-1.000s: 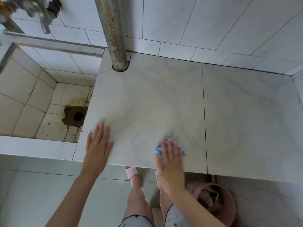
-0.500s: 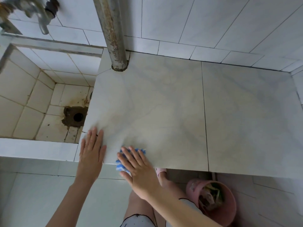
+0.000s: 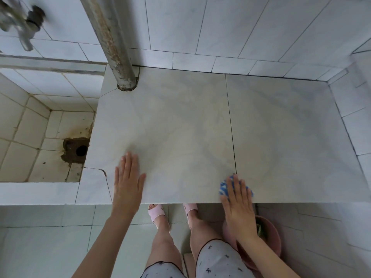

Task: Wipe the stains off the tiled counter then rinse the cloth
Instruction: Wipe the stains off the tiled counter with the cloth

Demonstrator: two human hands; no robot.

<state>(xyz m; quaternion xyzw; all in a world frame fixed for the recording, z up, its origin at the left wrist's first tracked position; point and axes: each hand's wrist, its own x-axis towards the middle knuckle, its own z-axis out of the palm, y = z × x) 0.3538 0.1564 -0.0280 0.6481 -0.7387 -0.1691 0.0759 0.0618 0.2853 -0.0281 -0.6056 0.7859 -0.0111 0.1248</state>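
The pale marbled tiled counter [image 3: 180, 121] fills the middle of the view. My right hand [image 3: 237, 201] lies flat on a blue and white cloth [image 3: 223, 188] at the counter's front edge, close to the grout line between the two big tiles. Most of the cloth is hidden under my palm. My left hand [image 3: 127, 184] rests flat on the counter's front left part, fingers together, holding nothing.
A stained tiled sink basin [image 3: 30, 137] with a dark drain hole [image 3: 81, 150] lies to the left, a metal tap [image 3: 22, 23] above it. A rusty vertical pipe [image 3: 112, 43] stands at the counter's back left corner. A pink bucket [image 3: 269, 237] sits on the floor below right.
My right hand has swept the cloth along the front edge, first left toward my left hand, then back right past the grout line. My left hand has stayed flat on the front left of the counter.
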